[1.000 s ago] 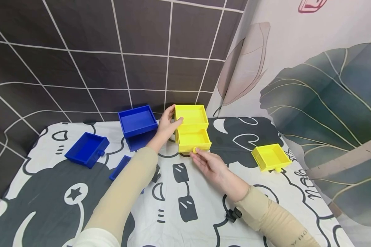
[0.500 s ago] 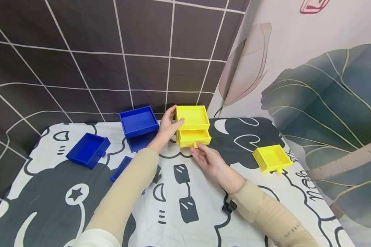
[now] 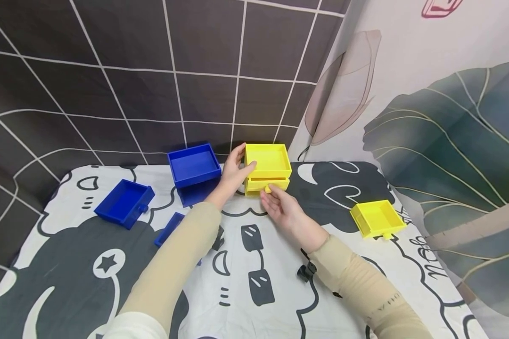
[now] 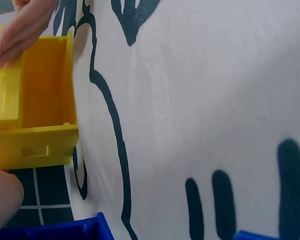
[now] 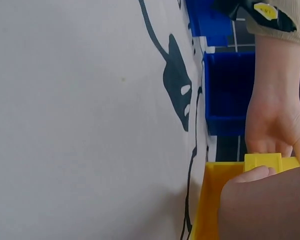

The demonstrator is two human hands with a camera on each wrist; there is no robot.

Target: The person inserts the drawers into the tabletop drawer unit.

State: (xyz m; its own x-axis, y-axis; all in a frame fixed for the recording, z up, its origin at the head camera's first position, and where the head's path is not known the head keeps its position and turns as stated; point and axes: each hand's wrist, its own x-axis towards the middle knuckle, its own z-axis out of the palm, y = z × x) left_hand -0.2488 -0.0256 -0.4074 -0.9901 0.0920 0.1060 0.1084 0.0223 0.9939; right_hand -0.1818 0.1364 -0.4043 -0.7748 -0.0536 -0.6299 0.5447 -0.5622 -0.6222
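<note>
A small yellow drawer cabinet (image 3: 268,160) with a shallow tray on top stands at the back of the bed. My left hand (image 3: 234,172) grips its left side, thumb over the front top edge. The fingers of my right hand (image 3: 282,207) pinch the round knob (image 3: 267,189) of a yellow drawer (image 3: 254,187), which sticks out a little from the upper slot. Below this drawer, the left wrist view shows a hollow lower compartment (image 4: 47,85). A second yellow drawer (image 3: 377,217) lies by itself at the right.
Left of the yellow cabinet stands a blue cabinet (image 3: 195,165) without a drawer in its front. One blue drawer (image 3: 124,203) lies further left; another blue piece (image 3: 168,229) is partly hidden by my left forearm. Behind hangs a dark gridded curtain (image 3: 203,99).
My right hand has pushed the yellow drawer by its knob away from me, most of the way into the cabinet. The left hand keeps its hold on the cabinet's side.
</note>
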